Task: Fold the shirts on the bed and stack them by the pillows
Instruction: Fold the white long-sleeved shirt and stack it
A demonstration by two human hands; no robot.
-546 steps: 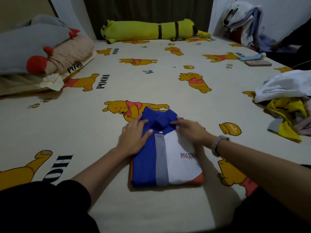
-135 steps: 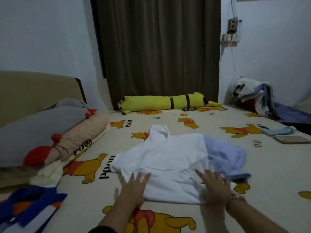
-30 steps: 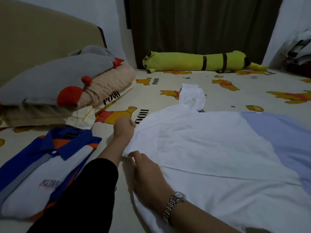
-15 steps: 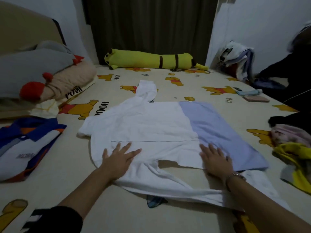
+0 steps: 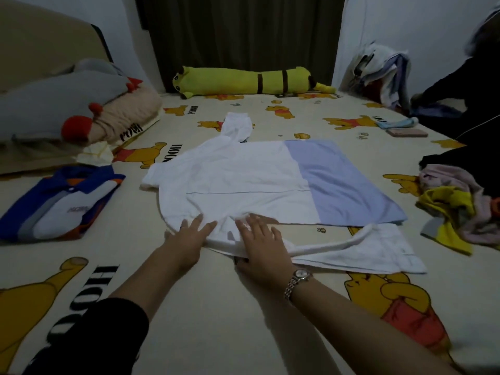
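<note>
Spreading across the cartoon-bear-print bed sheet (image 5: 270, 320) is lying the white and pale-blue cotton shirt (image 5: 243, 182), flat, its near sleeve trailing rightward. Beside the grey and beige pillows (image 5: 67, 109) at the left, the folded blue, white and orange polo shirt (image 5: 59, 201) is sitting, so one garment appears done. A crumpled yellow and pink clothes heap (image 5: 454, 209) is waiting at the right. The left hand (image 5: 189, 234) and right hand (image 5: 259, 239) are pressing flat, fingers spread, on the shirt's near edge, gripping nothing. Smoothing seems in hand; next, probably, the near sleeve is needing folding inward.
</note>
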